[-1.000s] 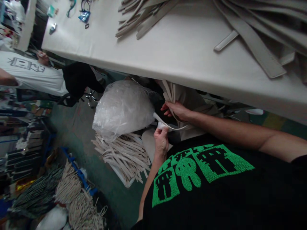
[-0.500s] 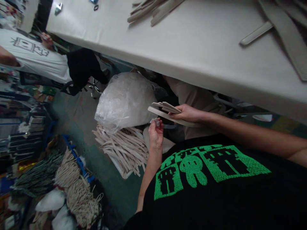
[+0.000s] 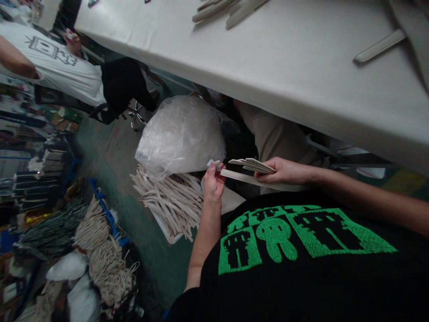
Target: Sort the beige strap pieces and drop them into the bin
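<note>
My right hand (image 3: 284,171) reaches across my black shirt and is closed round a bundle of several flat beige straps (image 3: 252,166), held level just under the table edge. My left hand (image 3: 213,182) is closed in a pinch at the near tip of the lowest strap (image 3: 234,175), with a small whitish bit showing at its fingertips. Both hands hover above a white tray heaped with more beige straps (image 3: 172,203) on the floor. A crumpled clear plastic bag (image 3: 181,134) lies just left of my hands.
The white table (image 3: 275,67) runs across the top, with loose straps (image 3: 228,6) on it. Another person in a white shirt (image 3: 50,58) sits at the far left. Bundles of cord (image 3: 100,250) and a blue crate (image 3: 107,219) crowd the green floor.
My right hand has drawn the strap bundle out from under the table and turned it level. My left hand has moved up to the strap's tip. The view has shifted slightly.
</note>
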Tool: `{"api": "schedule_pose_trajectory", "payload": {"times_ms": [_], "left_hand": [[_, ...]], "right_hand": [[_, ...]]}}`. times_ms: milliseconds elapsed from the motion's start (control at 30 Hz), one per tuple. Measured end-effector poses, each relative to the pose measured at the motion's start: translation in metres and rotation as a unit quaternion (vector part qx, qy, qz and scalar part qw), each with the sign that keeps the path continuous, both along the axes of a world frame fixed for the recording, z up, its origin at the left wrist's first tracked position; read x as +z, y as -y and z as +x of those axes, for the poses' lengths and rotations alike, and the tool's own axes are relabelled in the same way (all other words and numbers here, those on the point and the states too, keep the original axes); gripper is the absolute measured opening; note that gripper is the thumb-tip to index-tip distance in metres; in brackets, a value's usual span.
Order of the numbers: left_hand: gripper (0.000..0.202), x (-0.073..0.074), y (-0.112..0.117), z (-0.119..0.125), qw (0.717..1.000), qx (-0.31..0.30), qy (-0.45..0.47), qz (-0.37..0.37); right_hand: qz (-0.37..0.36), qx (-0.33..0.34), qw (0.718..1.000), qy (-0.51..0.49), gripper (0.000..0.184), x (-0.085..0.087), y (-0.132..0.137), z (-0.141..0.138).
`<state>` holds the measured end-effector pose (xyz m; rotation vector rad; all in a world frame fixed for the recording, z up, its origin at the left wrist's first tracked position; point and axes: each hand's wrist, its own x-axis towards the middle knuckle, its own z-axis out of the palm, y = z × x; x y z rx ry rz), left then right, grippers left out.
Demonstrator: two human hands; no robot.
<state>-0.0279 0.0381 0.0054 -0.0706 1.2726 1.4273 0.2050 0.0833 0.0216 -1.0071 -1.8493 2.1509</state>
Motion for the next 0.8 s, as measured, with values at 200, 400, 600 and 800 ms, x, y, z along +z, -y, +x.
{"api": "schedule_pose_trajectory", "payload": {"times_ms": [200, 400, 600, 800], "left_hand": [[0.017, -0.002, 0.001, -0.005, 0.998, -0.044, -0.038, -0.036], [0.019, -0.004, 0.001, -0.004, 0.998, -0.03, -0.052, -0.023], [0.019, -0.01, -0.001, 0.003, 0.999, -0.009, -0.051, -0.009], [0.014, -0.012, 0.001, 0.011, 0.999, -0.017, -0.046, -0.01]], "right_hand": [[0.053, -0.018, 0.998, 0.021, 0.04, -0.006, 0.0, -0.005], [0.14, -0.034, 0.988, 0.054, 0.04, -0.009, 0.004, -0.005], [0.147, -0.026, 0.987, 0.058, 0.04, -0.013, 0.008, -0.009], [0.127, -0.038, 0.988, 0.075, 0.041, -0.014, 0.006, -0.012]]}}
